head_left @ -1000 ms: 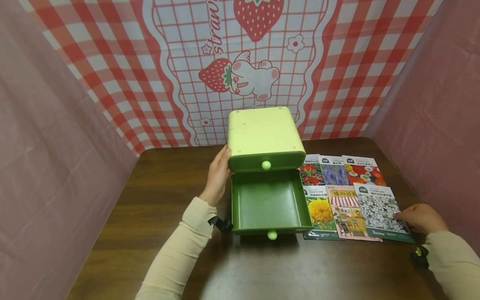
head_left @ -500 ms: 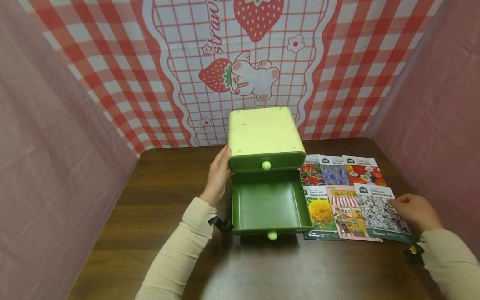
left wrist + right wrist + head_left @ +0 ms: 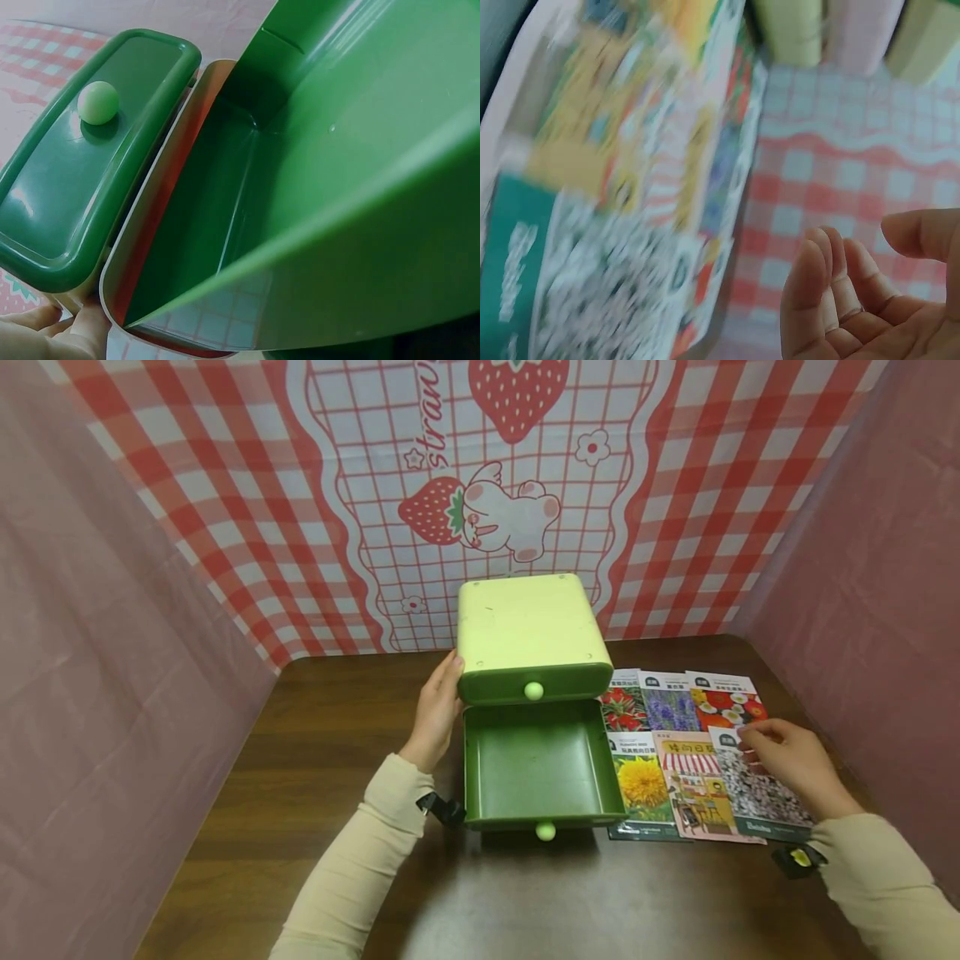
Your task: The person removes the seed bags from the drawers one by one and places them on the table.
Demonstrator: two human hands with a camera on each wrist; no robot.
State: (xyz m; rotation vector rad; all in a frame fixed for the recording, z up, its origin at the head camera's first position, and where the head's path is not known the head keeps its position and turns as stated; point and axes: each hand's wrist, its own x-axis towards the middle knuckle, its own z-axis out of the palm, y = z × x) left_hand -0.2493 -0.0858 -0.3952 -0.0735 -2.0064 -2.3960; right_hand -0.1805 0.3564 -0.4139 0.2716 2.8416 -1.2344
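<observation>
A small drawer cabinet (image 3: 528,622) with a pale yellow top stands on the table. Its upper green drawer front (image 3: 90,161) is closed, while a green drawer (image 3: 543,768) below is pulled out with nothing in it. My left hand (image 3: 437,714) rests against the cabinet's left side, fingertips touching it beside the upper drawer. Right of the cabinet lie several flower seed packets in two rows. Over the white-flower packet (image 3: 761,793) hovers my right hand (image 3: 798,764), fingers loosely bent and thumb apart, nothing between them (image 3: 870,300).
A yellow-flower packet (image 3: 643,781) and a pink shopfront packet (image 3: 693,785) lie beside the pulled-out drawer. Farther back are red, purple (image 3: 670,706) and orange-flower packets. A red checked cloth (image 3: 225,527) hangs behind the table, with pink curtains (image 3: 855,610) at both sides.
My right hand has left the lower right edge of the white-flower packet and moved up and left over its top. The left hand, cabinet and packets look much the same.
</observation>
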